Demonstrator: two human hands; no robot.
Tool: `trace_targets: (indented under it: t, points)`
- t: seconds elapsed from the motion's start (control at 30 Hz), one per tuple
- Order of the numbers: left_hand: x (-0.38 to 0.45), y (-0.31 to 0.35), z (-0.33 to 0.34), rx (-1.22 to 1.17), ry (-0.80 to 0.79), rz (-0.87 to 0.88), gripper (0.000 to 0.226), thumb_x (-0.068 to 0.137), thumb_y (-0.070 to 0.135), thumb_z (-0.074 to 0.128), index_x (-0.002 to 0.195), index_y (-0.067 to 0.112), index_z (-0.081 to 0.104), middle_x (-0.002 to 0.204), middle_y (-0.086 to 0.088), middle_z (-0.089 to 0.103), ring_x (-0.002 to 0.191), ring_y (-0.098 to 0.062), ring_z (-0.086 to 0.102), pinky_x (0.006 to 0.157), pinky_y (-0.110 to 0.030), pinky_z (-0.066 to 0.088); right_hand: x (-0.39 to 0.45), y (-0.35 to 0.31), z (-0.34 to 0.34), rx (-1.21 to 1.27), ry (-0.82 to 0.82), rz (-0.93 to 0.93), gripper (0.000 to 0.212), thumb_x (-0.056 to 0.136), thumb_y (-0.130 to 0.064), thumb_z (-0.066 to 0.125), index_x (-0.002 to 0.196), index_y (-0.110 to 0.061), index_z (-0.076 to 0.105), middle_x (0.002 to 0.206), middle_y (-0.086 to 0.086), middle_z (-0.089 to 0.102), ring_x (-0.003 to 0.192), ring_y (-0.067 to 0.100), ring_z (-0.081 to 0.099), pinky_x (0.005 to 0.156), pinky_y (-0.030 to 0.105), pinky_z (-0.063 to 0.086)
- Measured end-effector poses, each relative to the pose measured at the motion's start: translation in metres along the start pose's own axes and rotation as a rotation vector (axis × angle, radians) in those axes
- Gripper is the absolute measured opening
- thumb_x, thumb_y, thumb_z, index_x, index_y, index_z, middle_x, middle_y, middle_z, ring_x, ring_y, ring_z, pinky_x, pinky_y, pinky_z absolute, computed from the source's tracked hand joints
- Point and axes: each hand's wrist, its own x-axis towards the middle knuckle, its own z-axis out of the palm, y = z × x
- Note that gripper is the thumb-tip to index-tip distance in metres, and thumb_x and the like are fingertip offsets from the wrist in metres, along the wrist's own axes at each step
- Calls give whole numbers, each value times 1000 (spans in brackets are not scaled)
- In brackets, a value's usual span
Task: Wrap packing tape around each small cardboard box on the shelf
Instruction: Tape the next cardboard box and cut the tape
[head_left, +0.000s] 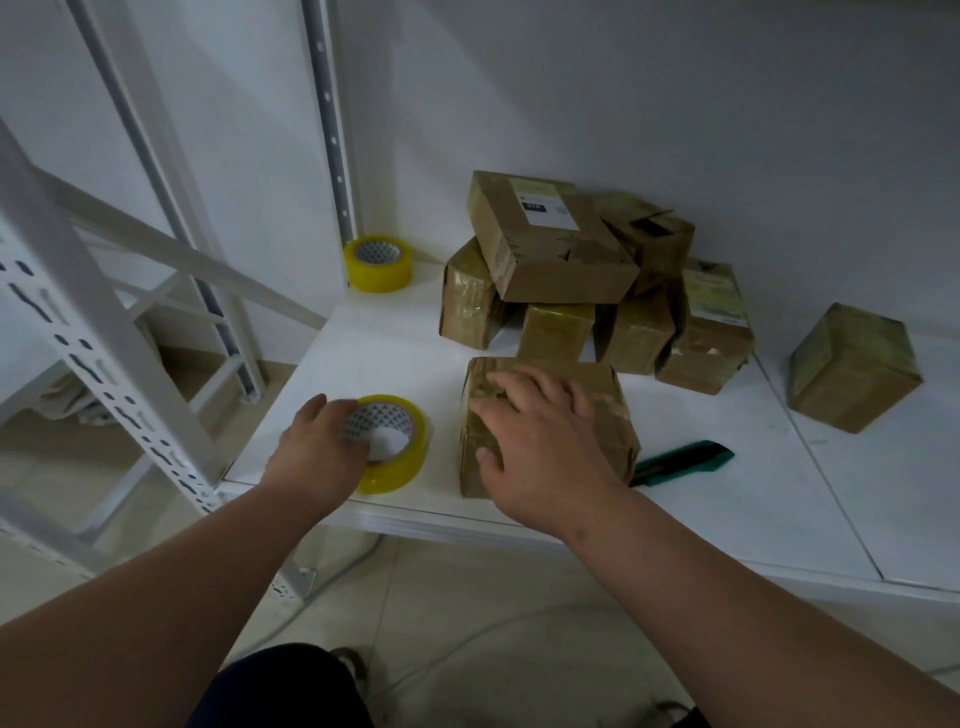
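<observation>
Both forearms reach in from the bottom edge toward the front of the white shelf (727, 509). On the left, the left hand (317, 447) curls over the near tape roll (392, 444), a yellow-tinted clear roll lying flat by the shelf's front edge; its grip appears closed round the left side of the roll, though the fingertips on the far side are hidden. Just beside it, the right hand (540, 441) lies flat with fingers spread on top of the front box (550, 426), pressing rather than grasping, so that grip is wide.

This box already shows glossy bands of tape over its top and left face, so the step in hand looks like either finishing this box or fetching tape for another pass. To do it well, the right hand should pin the box firmly while the left lifts the roll and finds the free end; the end is not visible from here. Pulling tape taut and keeping the roll close to the cardboard should stop wrinkles and slack.

A green utility knife (685, 460) lies just right of the box, handy for cutting. Behind stands a pile of boxes (582, 280), most shiny with tape, and a single box (852, 369) sits apart at the right. A spare tape roll (378, 262) rests at the back left corner.
</observation>
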Motion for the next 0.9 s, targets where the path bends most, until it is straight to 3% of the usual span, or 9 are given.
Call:
trace_targets:
  t: [0.13,0.27,0.37,0.47,0.57,0.67,0.73,0.8,0.9]
  points:
    - [11,6,3,-302,-15,-236,65,93,22,60,150,19,28,146,-15,43,126,-36,46,102,-45,43,4,-3,0,33,11,-17,41,84,-37,49,124,-28,56,142,-3,41,135,21,22,106,47,12]
    - [20,3,0,-216,-18,-275,54,90,6,57,141,17,46,126,-18,56,107,-37,58,90,-48,54,5,-3,1,67,41,-14,37,84,-35,50,120,-29,59,138,-5,44,133,19,25,105,45,13]
    - [21,0,-5,-281,45,-280,40,88,2,53,125,16,57,107,-14,62,92,-35,63,74,-47,59,3,-2,4,113,90,8,36,82,-33,52,115,-28,62,133,-6,49,130,18,30,102,43,18]
    - [17,6,-11,-638,81,-339,32,89,-3,52,113,16,58,106,-11,62,87,-32,65,61,-40,59,1,-2,5,192,155,65,35,81,-33,51,114,-28,63,125,-10,50,122,13,33,91,30,14]
    - [9,22,-21,-941,75,-338,39,88,-9,50,119,13,56,107,-9,63,89,-30,66,62,-38,58,1,-9,0,347,178,156,36,84,-34,55,119,-29,60,124,-11,48,121,11,36,90,26,9]
    - [-7,42,-30,-1038,73,-266,39,85,-12,51,113,14,59,105,-9,66,89,-29,68,63,-38,59,0,-19,-12,592,63,251,55,80,-52,52,130,-32,52,132,-13,48,125,7,42,106,37,24]
    - [-20,55,-33,-1074,52,-246,38,85,-13,50,111,12,59,105,-11,67,89,-29,69,63,-37,59,-3,-28,-25,844,-52,302,68,75,-61,54,137,-33,47,136,-14,49,124,4,44,104,35,37]
    - [-35,67,-34,-1083,19,-219,38,85,-13,49,114,9,58,106,-13,68,90,-30,70,64,-38,60,-7,-34,-35,1011,-105,280,56,81,-55,62,132,-35,51,129,-16,56,118,1,50,95,28,43]
    - [-53,77,-36,-1080,-101,-170,36,87,-11,53,118,7,58,109,-14,69,91,-29,71,67,-37,60,-16,-39,-49,1146,-73,257,25,91,-38,63,116,-34,60,112,-12,66,104,9,62,93,40,52]
